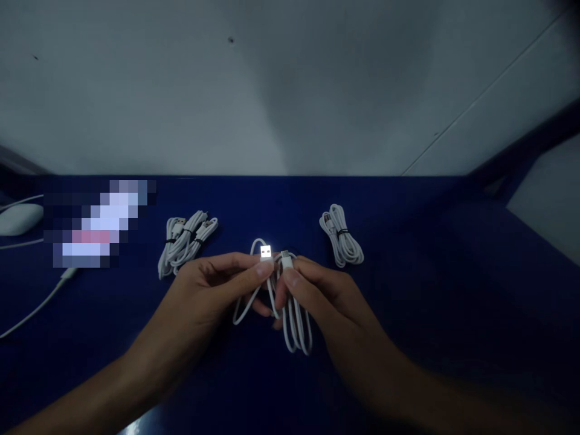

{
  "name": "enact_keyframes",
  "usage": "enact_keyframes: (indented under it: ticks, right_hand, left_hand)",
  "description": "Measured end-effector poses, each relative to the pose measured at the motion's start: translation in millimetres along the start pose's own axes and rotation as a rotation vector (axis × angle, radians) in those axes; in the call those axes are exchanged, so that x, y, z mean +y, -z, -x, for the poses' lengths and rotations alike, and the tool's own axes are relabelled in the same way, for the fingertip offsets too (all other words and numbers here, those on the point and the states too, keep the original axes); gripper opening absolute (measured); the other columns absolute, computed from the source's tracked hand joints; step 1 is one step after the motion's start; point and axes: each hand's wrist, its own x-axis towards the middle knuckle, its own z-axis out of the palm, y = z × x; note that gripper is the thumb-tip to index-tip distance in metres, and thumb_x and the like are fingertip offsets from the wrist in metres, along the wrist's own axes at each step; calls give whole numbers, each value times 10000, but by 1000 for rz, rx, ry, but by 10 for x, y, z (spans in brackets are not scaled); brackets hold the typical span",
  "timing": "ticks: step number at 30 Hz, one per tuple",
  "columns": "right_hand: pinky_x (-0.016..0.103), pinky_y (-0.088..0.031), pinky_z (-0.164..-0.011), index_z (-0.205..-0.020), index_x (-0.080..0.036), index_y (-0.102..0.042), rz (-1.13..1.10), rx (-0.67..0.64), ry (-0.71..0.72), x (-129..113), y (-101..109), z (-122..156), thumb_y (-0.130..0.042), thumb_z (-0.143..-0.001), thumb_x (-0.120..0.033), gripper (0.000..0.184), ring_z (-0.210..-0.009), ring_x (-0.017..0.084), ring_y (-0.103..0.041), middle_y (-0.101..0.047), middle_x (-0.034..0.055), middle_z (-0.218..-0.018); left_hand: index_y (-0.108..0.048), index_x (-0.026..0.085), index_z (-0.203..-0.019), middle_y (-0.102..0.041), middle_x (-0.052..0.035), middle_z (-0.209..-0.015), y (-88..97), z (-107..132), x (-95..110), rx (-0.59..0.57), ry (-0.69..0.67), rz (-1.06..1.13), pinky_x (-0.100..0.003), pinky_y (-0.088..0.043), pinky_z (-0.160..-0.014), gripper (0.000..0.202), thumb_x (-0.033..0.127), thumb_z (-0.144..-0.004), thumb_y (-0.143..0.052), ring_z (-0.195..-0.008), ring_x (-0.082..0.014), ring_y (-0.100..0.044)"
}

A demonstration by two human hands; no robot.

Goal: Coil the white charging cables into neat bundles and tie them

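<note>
Both hands hold one white USB cable [296,326] above the blue table, its loops hanging below the fingers. My left hand [212,284] is closed, pinching the larger USB plug, whose metal end shines brightly, between thumb and fingers. In my right hand [324,296], also closed, the smaller plug at the cable's other end points away from me, and the coiled part hangs beneath it. The two plugs are side by side, a little apart. Some fingers are hidden behind the cable and the thumbs.
Several bundled white cables [188,238] lie beyond my left hand. Another tied bundle [342,235] sits beyond my right hand. At left are a blurred-out lit device [104,223] with a cable and a white rounded object [20,219]. A pale wall [181,90] rises behind the table [408,272].
</note>
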Motion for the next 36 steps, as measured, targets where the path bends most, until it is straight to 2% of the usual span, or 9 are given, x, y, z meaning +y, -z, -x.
enact_keyframes:
  ticks: [6, 11, 14, 17, 22, 25, 27, 31, 36]
  right_hand:
    - [295, -509, -732, -1075, -255, -771, -40, -44, -37, -29, -12, 5, -534, -1165, -495, 349, -834, 151, -615, -683, 4, -945]
    - [316, -511, -749, -1146, -273, -789, -17, -34, -36, -29, -15, 25, -516, -1177, -466, 336, -873, 168, -629, -698, 12, -978]
    - [333, -510, -763, -1104, -264, -789, 12, -18, -34, -7, 1, 20, -513, -1176, -475, 355, -884, 176, -632, -701, 17, -979]
    - [352, -510, -779, -1063, -261, -790, 68, -7, -39, 5, 21, 11, -495, -1176, -503, 398, -877, 181, -633, -691, 20, -972]
    - [349, -513, -748, -1003, -261, -748, 69, -4, -30, -4, 27, 6, -507, -1161, -538, 400, -857, 185, -623, -658, 14, -956]
    - [336, -509, -725, -885, -250, -685, 100, 41, -22, -2, 23, 9, -500, -1158, -538, 438, -826, 183, -610, -649, 15, -911]
    - [335, -509, -723, -836, -249, -641, 106, 77, -6, 8, 23, 13, -494, -1155, -542, 457, -823, 189, -609, -645, 17, -885]
    - [363, -505, -753, -786, -243, -600, 111, 63, -8, 30, 34, 20, -379, -1174, -530, 530, -799, 198, -587, -618, 15, -832]
    - [407, -505, -919, -837, -250, -680, 139, 57, 39, -3, 49, 23, -329, -1189, -505, 559, -977, 227, -645, -674, 32, -941]
  left_hand:
    - [-829, 191, -907, -798, -55, -891, -51, -16, 52, 5, -28, 1, -268, -639, -804, 212, 302, -1052, -722, -802, -182, -758]
    - [-834, 187, -896, -832, -83, -1053, -76, 3, 66, 31, -15, 5, -264, -633, -790, 233, 330, -1049, -732, -814, -183, -769]
    - [-845, 194, -943, -821, -78, -1070, -57, 16, 43, 28, -2, 24, -243, -621, -813, 247, 355, -1070, -707, -881, -185, -773]
    - [-857, 217, -1110, -806, -66, -1029, -36, 27, 29, -25, -7, 58, -251, -619, -843, 249, 354, -1106, -650, -899, -180, -753]
    - [-823, 239, -1310, -805, -95, -1261, -38, 33, 44, -51, -6, 122, -265, -616, -857, 294, 332, -1127, -612, -901, -165, -738]
    - [-789, 272, -1392, -810, -103, -1288, -41, 35, 38, -48, 24, 154, -336, -618, -955, 327, 354, -1127, -616, -1019, -220, -766]
    - [-775, 282, -1420, -806, -108, -1315, -39, 36, 27, -49, 36, 157, -378, -607, -1002, 344, 365, -1127, -615, -1129, -265, -762]
    - [-775, 296, -1418, -788, -95, -1390, -37, 33, 18, -62, 36, 152, -382, -595, -1029, 344, 381, -1130, -606, -1268, -293, -729]
    - [-814, 294, -1350, -777, -76, -1431, -15, 33, 34, -12, 20, 116, -378, -552, -1129, 301, 379, -1113, -649, -1340, -285, -702]
